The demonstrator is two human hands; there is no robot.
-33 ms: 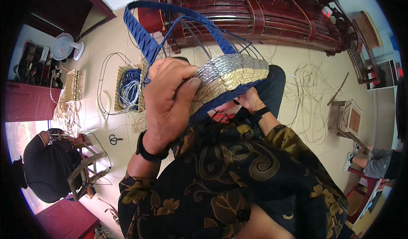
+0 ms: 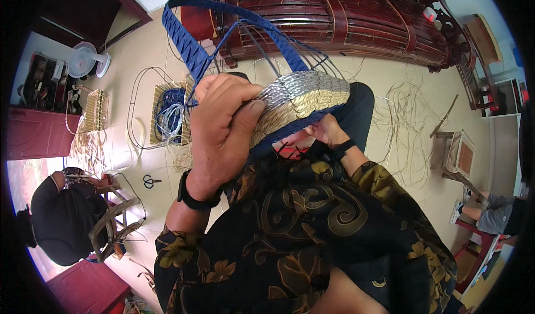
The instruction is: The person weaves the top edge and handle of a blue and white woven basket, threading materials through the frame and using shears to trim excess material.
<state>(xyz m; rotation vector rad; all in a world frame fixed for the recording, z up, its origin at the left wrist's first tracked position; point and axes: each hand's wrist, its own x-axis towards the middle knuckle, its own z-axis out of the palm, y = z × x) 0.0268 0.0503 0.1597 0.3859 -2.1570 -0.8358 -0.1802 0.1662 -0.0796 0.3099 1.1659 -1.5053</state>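
A woven basket (image 2: 304,99) with silver, pale gold and blue bands is held over my lap, tilted on its side. Its blue wrapped handle (image 2: 239,11) arches away from me, and bare dark ribs stick out at its far side. My left hand (image 2: 223,119) is closed on the basket's left end, thumb pressed on the weave. Below the blue band at the near side is my right hand (image 2: 329,131), its fingers bent together. The basket partly covers those fingers, and what they pinch is too small to make out.
Left on the floor are a box (image 2: 170,85) of blue and pale strands, scissors (image 2: 150,181) and a fan (image 2: 83,60). Loose strands (image 2: 398,124) lie to the right, near a wooden stool (image 2: 460,152). A dark red bench (image 2: 362,13) stands ahead. Other people sit at both sides.
The basket's right end has shifted very slightly left, and my right hand's fingers have moved a little beneath it. My left hand keeps its grip.
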